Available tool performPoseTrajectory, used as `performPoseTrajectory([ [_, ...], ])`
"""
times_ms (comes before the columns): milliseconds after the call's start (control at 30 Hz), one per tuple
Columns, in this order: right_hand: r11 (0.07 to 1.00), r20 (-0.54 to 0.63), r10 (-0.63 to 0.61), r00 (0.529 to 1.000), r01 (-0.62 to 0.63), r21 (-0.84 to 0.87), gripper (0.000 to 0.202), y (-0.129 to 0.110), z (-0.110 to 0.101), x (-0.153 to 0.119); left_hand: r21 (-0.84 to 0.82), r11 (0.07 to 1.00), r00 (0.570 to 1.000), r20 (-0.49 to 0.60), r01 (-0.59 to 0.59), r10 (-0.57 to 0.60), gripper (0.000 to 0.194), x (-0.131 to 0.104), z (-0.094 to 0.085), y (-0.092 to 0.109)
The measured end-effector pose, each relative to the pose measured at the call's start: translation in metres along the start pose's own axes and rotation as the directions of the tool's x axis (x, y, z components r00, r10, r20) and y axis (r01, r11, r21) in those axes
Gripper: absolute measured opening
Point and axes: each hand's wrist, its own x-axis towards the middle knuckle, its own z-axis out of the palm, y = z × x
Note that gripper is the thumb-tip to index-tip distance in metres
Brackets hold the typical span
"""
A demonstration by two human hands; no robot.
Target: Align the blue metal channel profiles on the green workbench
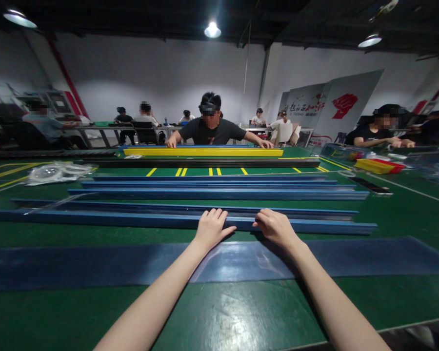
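Note:
Both hands are over the nearest long blue channel bar (pixel 131 219), which lies across the green table. My left hand (pixel 212 228) rests on its upper edge with fingers bent over it and the thumb pointing right. A short way to the right, my right hand (pixel 275 225) has its fingers curled together at the same bar; the fingertips are partly hidden. Beneath my wrists a wide translucent bluish strip (pixel 227 263) lies flat. Further blue bars (pixel 219 194) lie parallel beyond the one at my hands.
Across the green table (pixel 205 317), a person (pixel 214 129) has both hands at a yellow bar (pixel 205 152). A black bar (pixel 205 163) lies nearer. Plastic-wrapped material (pixel 54 173) is left; a phone (pixel 371 186) and yellow tray (pixel 373 166) are right. Others sit behind.

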Motion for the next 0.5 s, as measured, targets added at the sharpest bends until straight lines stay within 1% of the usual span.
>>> performPoseTrajectory([
  [133, 0.999, 0.044, 0.034, 0.998, -0.034, 0.009, 0.023, 0.007, -0.007, -0.005, -0.014, 0.999, 0.999, -0.016, -0.031, 0.031, 0.033, 0.0, -0.002, 0.0],
  [267, 0.994, 0.094, 0.104, 0.99, -0.108, 0.034, 0.02, 0.021, -0.017, -0.014, -0.004, 1.0, 1.0, -0.015, -0.027, 0.027, 0.032, 0.0, -0.001, 0.0],
  [400, 0.979, 0.105, 0.197, 0.975, -0.201, 0.026, 0.019, 0.034, -0.023, -0.023, 0.012, 1.0, 0.999, -0.015, -0.029, 0.029, 0.033, 0.0, 0.001, 0.0],
  [500, 0.969, 0.103, 0.245, 0.964, -0.248, 0.016, 0.019, 0.039, -0.024, -0.026, 0.02, 1.0, 1.0, -0.013, -0.024, 0.024, 0.033, 0.001, 0.001, -0.001],
])
